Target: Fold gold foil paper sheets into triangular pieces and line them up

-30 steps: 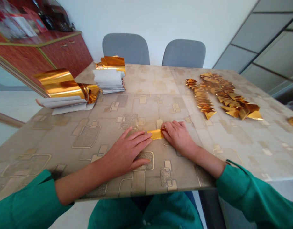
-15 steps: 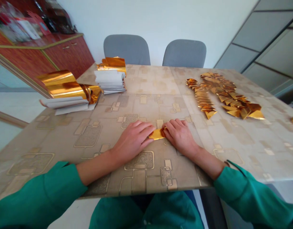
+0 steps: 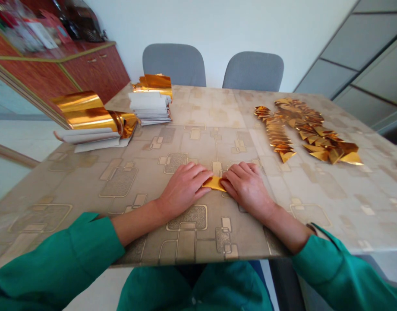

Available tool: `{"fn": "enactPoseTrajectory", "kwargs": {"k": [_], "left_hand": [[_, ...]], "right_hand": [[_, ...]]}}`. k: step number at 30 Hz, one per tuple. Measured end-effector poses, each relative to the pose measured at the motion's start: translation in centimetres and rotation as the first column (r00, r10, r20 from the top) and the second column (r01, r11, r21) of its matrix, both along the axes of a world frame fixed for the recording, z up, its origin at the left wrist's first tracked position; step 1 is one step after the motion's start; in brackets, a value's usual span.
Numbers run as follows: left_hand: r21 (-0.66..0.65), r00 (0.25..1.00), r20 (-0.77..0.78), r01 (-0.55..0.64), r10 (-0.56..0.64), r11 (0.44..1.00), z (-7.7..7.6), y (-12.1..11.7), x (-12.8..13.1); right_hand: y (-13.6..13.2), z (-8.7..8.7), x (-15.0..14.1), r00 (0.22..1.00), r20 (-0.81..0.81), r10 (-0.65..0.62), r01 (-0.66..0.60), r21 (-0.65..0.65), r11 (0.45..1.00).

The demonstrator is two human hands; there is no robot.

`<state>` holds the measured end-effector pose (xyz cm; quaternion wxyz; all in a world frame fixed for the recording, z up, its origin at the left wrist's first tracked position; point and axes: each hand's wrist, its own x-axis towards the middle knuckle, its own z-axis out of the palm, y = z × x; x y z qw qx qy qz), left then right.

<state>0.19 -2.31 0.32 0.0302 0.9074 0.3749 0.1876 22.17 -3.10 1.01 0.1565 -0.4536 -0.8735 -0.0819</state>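
Observation:
A narrow strip of folded gold foil paper (image 3: pixel 214 183) lies low over the table between my two hands. My left hand (image 3: pixel 188 183) grips its left end, fingers curled with the thumb on the near side. At the right end, my right hand (image 3: pixel 244 183) pinches the same strip in bent fingers. Both ends of the strip are hidden under the fingers, so only its shiny middle shows. Both hands rest near the front half of the patterned tablecloth (image 3: pixel 192 242).
Gold foil sheets (image 3: pixel 85 112) with white backs lie in a curled pile at left, beside a second stack of sheets (image 3: pixel 149 103). Rows of folded gold pieces (image 3: pixel 305 121) sit at right. Two grey chairs (image 3: pixel 174 65) stand behind the table; a wooden cabinet (image 3: pixel 95 73) is at back left.
The view has shifted slightly. Both hands keep their hold on the gold strip, and the right hand's fingers have moved a little along its end.

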Motion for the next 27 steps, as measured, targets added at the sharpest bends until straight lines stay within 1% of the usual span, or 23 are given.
{"fn": "enactPoseTrajectory", "kwargs": {"k": [5,8,11,14,17,20,23,25,27], "left_hand": [[0.001,0.999,-0.01,0.041,-0.041,0.999,-0.2,0.1,0.1],[0.004,0.998,-0.011,0.058,-0.058,0.998,-0.1,0.1,0.1],[-0.004,0.999,-0.013,0.048,-0.048,0.999,0.0,0.0,0.2],[0.032,0.999,0.003,0.039,-0.039,0.999,0.1,-0.1,0.2],[0.105,0.999,0.028,0.02,-0.023,0.994,0.1,-0.2,0.3],[0.217,1.0,0.017,-0.009,0.005,0.976,0.3,-0.3,0.3],[0.291,1.0,-0.015,-0.004,0.009,0.957,0.4,-0.7,0.2],[0.28,1.0,-0.029,0.006,0.002,0.96,0.4,-0.9,0.2],[0.211,0.999,-0.04,0.038,-0.03,0.977,0.2,-1.1,0.2]], "right_hand": [[0.0,-0.5,0.1,0.992,-0.124,-0.003,-0.008,-0.089,0.996],[0.0,-0.7,0.1,0.975,-0.217,-0.042,0.008,-0.155,0.988],[-0.1,-0.6,0.1,0.96,-0.273,-0.071,0.012,-0.213,0.977],[-0.1,-0.3,0.1,0.952,-0.302,-0.056,-0.012,-0.219,0.976],[0.0,0.2,0.1,0.942,-0.336,0.002,-0.063,-0.169,0.984],[0.0,0.7,0.3,0.942,-0.334,0.044,-0.082,-0.099,0.992],[-0.3,0.8,0.6,0.961,-0.264,0.077,-0.098,-0.068,0.993],[-0.5,0.6,0.8,0.97,-0.221,0.1,-0.122,-0.089,0.988],[-0.6,0.4,1.0,0.972,-0.203,0.118,-0.148,-0.136,0.98]]}}
